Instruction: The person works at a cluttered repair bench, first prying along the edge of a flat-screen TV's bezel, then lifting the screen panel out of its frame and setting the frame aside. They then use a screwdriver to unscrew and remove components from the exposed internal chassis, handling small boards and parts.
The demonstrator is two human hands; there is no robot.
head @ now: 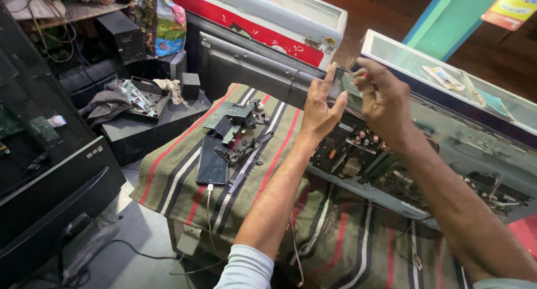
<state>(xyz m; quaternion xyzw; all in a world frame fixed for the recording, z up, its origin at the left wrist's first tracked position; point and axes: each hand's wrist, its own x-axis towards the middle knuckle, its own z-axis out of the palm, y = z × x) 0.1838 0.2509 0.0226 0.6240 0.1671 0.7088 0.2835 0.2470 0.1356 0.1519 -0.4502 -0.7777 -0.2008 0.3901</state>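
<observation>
Striped cloth (184, 171) under phone (212, 165), chassis (447, 154)

Cloth (184, 171) on table: olive-green ground, red, black and white stripes.
Phone (212, 165): glossy black; white cable (208, 202) plugged at lower end.
Bracket parts (235, 127) beside phone: dark grey to black.
Open chassis (425, 154): pale grey-green metal; dark circuit board (358, 149) inside, small reddish knobs.
Freezer chest (263, 17) behind: red side, white lid.
Sleeve (246, 269) on left arm: light grey-white.
Panel (447, 20), upper right: teal.
Rag (106, 101) on black box: dark grey.
</observation>
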